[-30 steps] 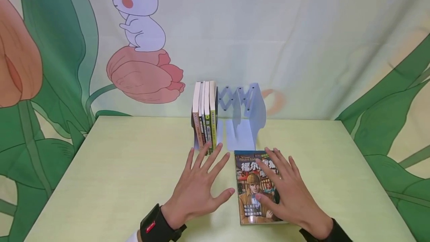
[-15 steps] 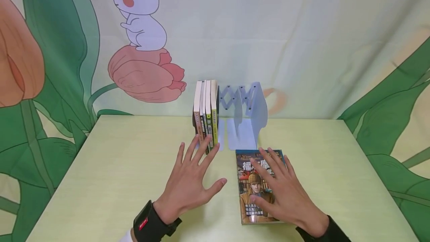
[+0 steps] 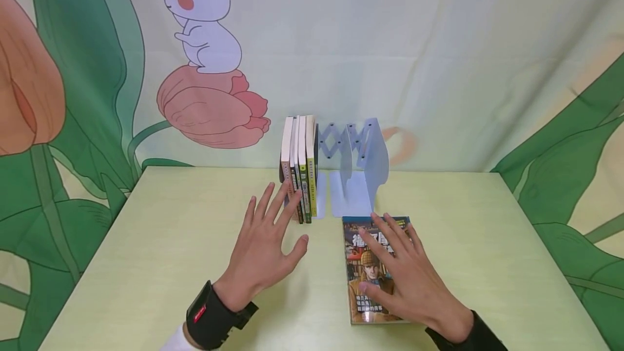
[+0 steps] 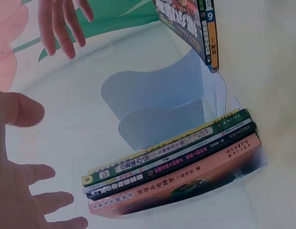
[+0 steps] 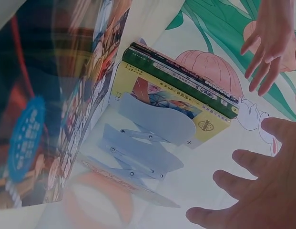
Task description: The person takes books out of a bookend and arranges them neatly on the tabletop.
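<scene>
Book [image 3: 369, 265] below the right hand [image 3: 413, 279]

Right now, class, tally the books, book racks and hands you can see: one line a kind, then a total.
Upright books in the rack: 5
Detective-cover book, beneath the spread right hand in the head view: 1
Expandable pale-blue book rack: 1
Hands (left hand, right hand): 2
Total: 9

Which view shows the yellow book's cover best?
The right wrist view: the yellow book faces it cover-on, partly behind the blue rack. The head view shows the book's spine and page edges; the left wrist, only a yellow strip.
</scene>
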Tool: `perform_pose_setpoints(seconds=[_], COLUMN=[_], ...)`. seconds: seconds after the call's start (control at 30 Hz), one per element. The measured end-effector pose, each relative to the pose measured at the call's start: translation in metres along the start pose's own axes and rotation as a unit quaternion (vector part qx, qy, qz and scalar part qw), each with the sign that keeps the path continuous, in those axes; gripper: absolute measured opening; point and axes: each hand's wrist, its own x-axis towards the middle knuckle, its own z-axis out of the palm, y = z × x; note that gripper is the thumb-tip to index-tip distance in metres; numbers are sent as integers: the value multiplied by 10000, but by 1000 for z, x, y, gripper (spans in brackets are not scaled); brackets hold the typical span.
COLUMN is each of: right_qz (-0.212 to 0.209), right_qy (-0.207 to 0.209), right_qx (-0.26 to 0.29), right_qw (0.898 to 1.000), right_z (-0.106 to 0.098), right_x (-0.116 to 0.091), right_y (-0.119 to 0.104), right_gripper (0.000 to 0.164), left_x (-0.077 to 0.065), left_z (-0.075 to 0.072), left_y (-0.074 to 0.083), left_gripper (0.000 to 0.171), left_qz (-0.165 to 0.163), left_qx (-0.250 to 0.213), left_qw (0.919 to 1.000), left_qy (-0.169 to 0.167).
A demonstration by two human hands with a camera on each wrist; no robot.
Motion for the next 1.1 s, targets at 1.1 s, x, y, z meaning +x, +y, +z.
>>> perform_pose_setpoints(seconds=[1.1], right_qz=[-33], right_qy=[63], right_qx=[40], right_qw=[10000], right_z=[-2], right_x=[3], right_y=[-3], right_gripper=[83], left_x=[48], left_z=[13], left_y=[-35], left_gripper=[59], left_qz=[-1059], left_qx=[-675], left_qw=[9865], left_qy=[1051])
